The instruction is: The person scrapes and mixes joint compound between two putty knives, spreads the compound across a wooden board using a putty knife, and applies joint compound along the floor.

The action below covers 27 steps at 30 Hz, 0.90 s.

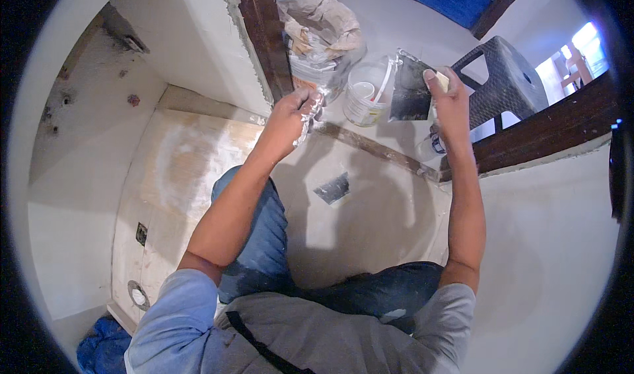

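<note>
Pale, dusty floor (389, 189) spreads beneath the bent legs in jeans (254, 242), with a dark patch (333, 188) between them and the sill. Ahead, the left hand (297, 118) is curled, white paste smeared over its fingers; whether it grips anything, I cannot tell. The right hand (450, 103) grasps a broad dark blade (411, 97), raised just right of a white bucket (360, 113). Farther off are a crumpled paper bag (327, 21) and a dark stool (518, 77)

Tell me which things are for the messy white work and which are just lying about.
Likely for the job:
- flat dark tool, in the right fingers
- small bucket
- crumpled bag

Likely just lying about:
- dark stool
- blue bundle
</note>
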### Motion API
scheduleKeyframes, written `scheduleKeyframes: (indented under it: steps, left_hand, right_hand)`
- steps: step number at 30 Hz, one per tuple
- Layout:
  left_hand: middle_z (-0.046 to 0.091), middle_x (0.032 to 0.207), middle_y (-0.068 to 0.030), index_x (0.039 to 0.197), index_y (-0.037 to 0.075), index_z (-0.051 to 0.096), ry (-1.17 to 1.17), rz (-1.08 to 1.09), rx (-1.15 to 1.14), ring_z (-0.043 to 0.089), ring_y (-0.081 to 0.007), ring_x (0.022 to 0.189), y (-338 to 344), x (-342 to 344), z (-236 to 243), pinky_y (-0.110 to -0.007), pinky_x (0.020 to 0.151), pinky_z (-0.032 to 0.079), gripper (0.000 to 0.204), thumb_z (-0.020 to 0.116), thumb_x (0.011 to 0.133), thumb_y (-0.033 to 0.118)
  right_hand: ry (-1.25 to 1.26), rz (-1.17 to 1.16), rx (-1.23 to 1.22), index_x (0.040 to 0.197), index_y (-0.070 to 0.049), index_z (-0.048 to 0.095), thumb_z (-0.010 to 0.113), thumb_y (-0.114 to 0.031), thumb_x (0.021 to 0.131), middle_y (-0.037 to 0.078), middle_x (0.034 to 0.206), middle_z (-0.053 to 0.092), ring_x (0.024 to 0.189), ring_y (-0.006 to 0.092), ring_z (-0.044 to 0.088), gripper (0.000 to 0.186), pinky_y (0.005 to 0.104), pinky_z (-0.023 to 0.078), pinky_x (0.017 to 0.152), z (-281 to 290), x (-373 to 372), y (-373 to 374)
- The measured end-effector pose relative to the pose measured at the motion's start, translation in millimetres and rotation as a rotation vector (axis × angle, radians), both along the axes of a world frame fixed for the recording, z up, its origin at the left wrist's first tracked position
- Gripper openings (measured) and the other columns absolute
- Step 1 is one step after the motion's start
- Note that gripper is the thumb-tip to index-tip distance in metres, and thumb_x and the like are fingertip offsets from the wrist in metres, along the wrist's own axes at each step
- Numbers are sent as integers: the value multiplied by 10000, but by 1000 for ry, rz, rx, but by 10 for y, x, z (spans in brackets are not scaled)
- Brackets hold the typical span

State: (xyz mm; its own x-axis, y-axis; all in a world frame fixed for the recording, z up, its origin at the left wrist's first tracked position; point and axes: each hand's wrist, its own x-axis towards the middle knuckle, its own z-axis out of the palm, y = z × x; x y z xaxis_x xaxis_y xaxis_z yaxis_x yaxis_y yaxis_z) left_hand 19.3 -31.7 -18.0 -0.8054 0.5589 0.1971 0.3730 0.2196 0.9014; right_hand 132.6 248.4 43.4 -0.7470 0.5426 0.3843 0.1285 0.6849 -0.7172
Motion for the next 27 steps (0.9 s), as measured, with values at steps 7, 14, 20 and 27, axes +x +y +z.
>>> scheduleKeyframes:
  steps: [7,14,20,27]
  left_hand:
    - [601,780,-41,1124,30,602,-838,-193,380,540,-112,558,104,126,69,-241,440,421,340,448,1051,325]
    - [590,797,-34,1114,45,584,-775,-248,307,531,-107,585,102,165,32,-244,488,429,307,448,1056,315]
    - [582,796,-14,1107,63,575,-680,-137,302,526,-98,617,71,132,97,-243,530,431,273,448,1058,299]
    - [566,808,-4,1120,90,552,-645,-135,342,529,-107,624,87,107,148,-253,533,450,244,481,1043,310]
  right_hand:
    - [206,200,-1204,1127,-16,617,688,-229,937,35,986,633,888,157,623,294,298,504,802,-203,-87,-113]
    - [313,133,-1240,1090,-29,617,661,-248,961,27,999,629,898,137,609,258,298,493,799,-359,-207,-145]
    - [-183,179,-870,1163,-30,607,774,-304,846,39,948,650,789,132,614,451,308,482,678,-95,-82,-357]
    - [102,231,-1028,1129,19,620,774,-175,821,77,958,686,810,156,681,395,297,545,720,-103,-96,-450]
